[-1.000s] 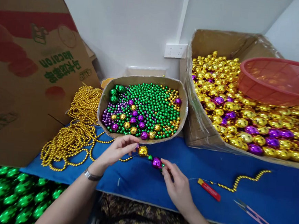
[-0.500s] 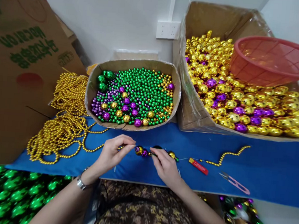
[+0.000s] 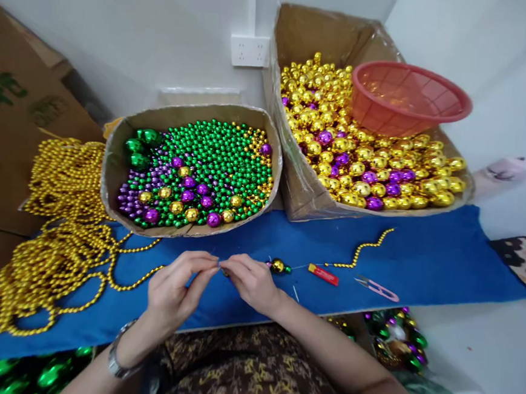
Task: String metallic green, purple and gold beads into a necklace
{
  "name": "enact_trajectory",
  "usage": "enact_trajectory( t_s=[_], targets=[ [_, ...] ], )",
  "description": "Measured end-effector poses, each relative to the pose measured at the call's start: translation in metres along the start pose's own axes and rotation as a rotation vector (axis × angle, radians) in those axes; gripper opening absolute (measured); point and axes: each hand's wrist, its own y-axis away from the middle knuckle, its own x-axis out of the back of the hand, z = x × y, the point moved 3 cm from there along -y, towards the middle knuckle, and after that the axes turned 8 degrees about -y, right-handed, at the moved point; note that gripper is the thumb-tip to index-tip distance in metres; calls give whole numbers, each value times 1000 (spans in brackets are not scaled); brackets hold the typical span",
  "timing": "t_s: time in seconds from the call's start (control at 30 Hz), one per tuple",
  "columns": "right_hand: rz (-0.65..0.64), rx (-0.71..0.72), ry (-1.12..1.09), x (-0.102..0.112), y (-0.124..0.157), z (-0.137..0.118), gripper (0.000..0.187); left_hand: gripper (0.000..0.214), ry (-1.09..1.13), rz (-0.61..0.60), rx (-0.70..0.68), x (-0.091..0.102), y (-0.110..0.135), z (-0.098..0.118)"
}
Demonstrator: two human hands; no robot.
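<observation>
My left hand (image 3: pixel 182 285) is closed in a pinch, thumb against forefinger, its tips meeting those of my right hand (image 3: pixel 251 281). What the left fingertips hold is too small to make out. The right hand is closed over a string of beads, most of it hidden beneath the fingers. Past the right hand the beaded string (image 3: pixel 277 265) shows again, with a large gold ball between green and purple beads. Thin thread runs on from there, past a red and yellow lighter (image 3: pixel 323 274), to a short gold bead chain (image 3: pixel 357 251).
Behind my hands stands a cut-down box (image 3: pixel 108 192) of green, purple and gold beads. A larger carton (image 3: pixel 296 204) of gold and purple balls holds a red basket (image 3: pixel 409 108). Gold bead strands (image 3: pixel 52 265) heap at left. Pink thread snips (image 3: pixel 383 290) lie on the blue cloth (image 3: pixel 444 260).
The view has swung to the right. My hands have come together, fingertips now touching, and the purple and gold beads between them are now covered.
</observation>
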Motion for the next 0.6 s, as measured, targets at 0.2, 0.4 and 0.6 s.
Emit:
enact_trajectory(
  t_s=[0.2,0.4,0.6],
  targets=[
    [-14,-56,24,-3,-1,9,22,12,104,72,191,12,4,-8],
    [-66,-156,86,5,-5,14,22,56,461,-104,403,-45,34,-26],
    [-135,-130,191,21,-13,3,19,18,393,-388,300,-108,49,-33]
  ],
)
